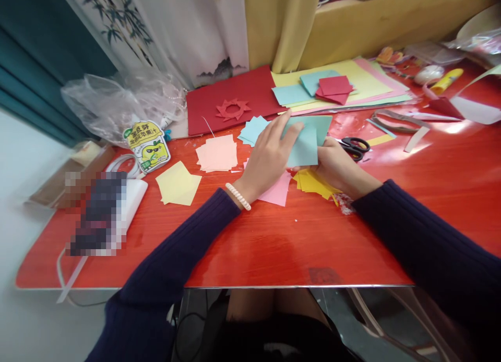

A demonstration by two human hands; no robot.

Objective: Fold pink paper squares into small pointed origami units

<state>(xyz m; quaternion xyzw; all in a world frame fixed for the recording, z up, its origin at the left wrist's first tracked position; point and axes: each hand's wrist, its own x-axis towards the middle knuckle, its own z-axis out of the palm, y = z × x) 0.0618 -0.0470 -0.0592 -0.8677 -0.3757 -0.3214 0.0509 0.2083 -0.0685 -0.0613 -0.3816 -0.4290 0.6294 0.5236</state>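
Observation:
Above the middle of the red table I hold light teal paper squares [303,149], two overlapping at an angle. My left hand [270,153] is closed on their left side, its fingers lying over the top. At the lower right, my right hand [334,161] grips them, with some fingers hidden behind the paper. Beneath my hands lie pink paper squares [276,189] and a fanned yellow stack [315,183]. Light blue squares [252,130] stick out beyond my left hand. Black-handled scissors [357,148] rest just past my right hand, partly covered by it.
Peach squares [217,153] and pale yellow squares [179,183] lie left. A folded red paper ring [233,109] sits on red sheets [199,103]. Coloured sheets [368,74], a glue stick [448,81] and paper strips [417,139] are at right; a pouch [147,147] stands left.

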